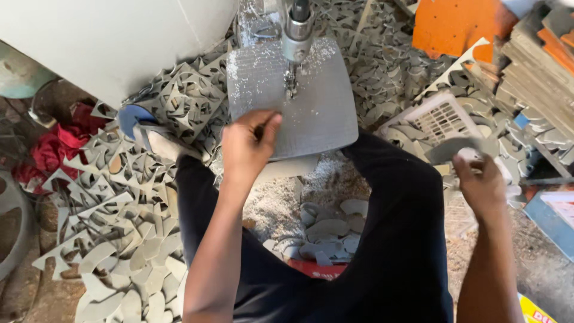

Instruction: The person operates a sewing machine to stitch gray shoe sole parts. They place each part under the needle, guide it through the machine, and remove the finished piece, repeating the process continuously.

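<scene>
head view | left hand [245,149] fingers curled at near-left edge of dusty grey saw table [323,113], grip contents unclear | right hand [481,185] pinching curved grey cutout [452,148] over white basket [439,119] | blade [291,81] mid-table | grey offcuts [119,233] littering floor

Left hand [246,146] reached forward, fingers curled, thumb raised, forearm extended. Right hand [481,182] was held out to the side, fingers pinched closed, wrist slightly bent.
</scene>
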